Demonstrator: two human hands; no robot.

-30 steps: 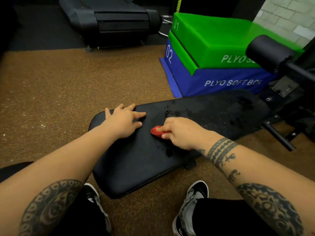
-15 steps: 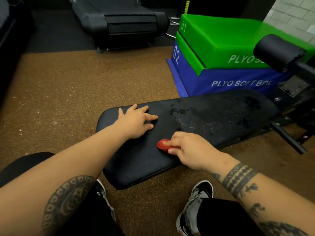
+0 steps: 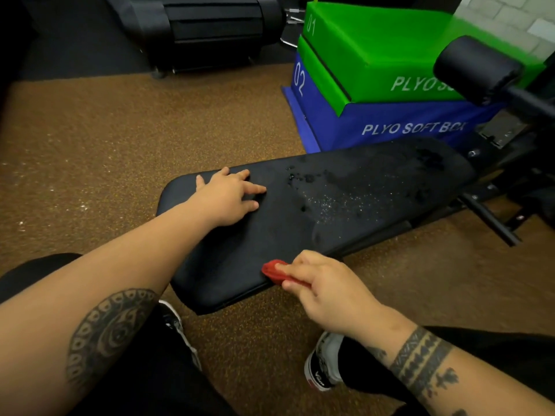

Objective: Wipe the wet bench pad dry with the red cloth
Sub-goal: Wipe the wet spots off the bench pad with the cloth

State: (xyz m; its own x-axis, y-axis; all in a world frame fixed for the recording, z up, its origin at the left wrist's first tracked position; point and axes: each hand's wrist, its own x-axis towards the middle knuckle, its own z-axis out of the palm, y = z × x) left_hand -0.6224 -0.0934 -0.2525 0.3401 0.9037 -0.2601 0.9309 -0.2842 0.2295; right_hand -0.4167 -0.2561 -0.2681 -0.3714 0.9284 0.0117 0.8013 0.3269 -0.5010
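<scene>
Right hand (image 3: 327,291): curled round the red cloth (image 3: 274,271), which is pinched between thumb and fingers; only a small bunched part is seen.
Left hand (image 3: 228,199): laid flat on the bench pad (image 3: 228,259), fingers straight and spread, nothing held; the pad is judged to be steadied by it.
Cloth position: pressed on the pad's near edge, well apart from the wet patch.
Done: the end of the pad around both hands is seen matte and free of drops, so it is judged dry.
Left: drops (image 3: 303,177) and a speckled film (image 3: 339,202) are seen across the middle, darker blotches (image 3: 429,157) toward the far end.
Progress: judged under halfway; most of the wet area is not yet wiped.
</scene>
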